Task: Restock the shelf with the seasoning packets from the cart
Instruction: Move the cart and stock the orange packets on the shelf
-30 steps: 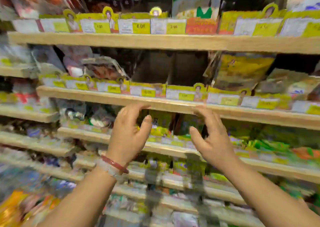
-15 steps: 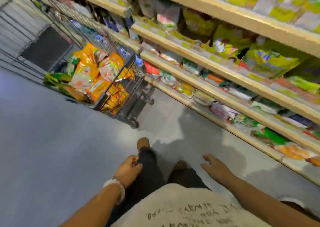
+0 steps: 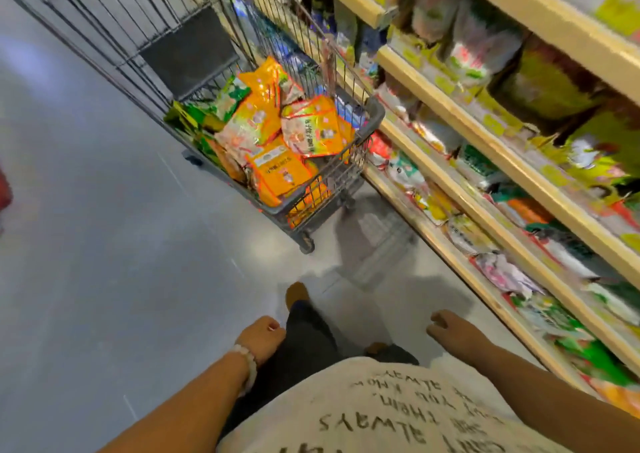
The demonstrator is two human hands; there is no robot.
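Observation:
A grey wire cart [image 3: 375, 110] stands ahead of me on the floor, close against the shelving. It holds a heap of orange seasoning packets [image 3: 277, 172] and some green ones [image 3: 207, 106]. The wooden shelves [image 3: 485, 141] run along the right, stocked with blurred packets. My left hand [image 3: 261, 336] hangs low by my thigh, fingers curled in a loose fist with nothing in it. My right hand [image 3: 446, 328] hangs at my right side, fingers loosely together and empty. Both hands are well short of the cart.
A grey floor [image 3: 104, 245] stretches left of the cart. My dark trousers and brown shoe [image 3: 296, 293] point toward the cart. A red object [image 3: 4, 189] shows at the far left edge. The lowest shelf edge [image 3: 485, 297] runs close by my right side.
One second ago both hands were raised open at the shelf. I have turned away and looked down; the hands dropped to my sides, and the cart now appears closer.

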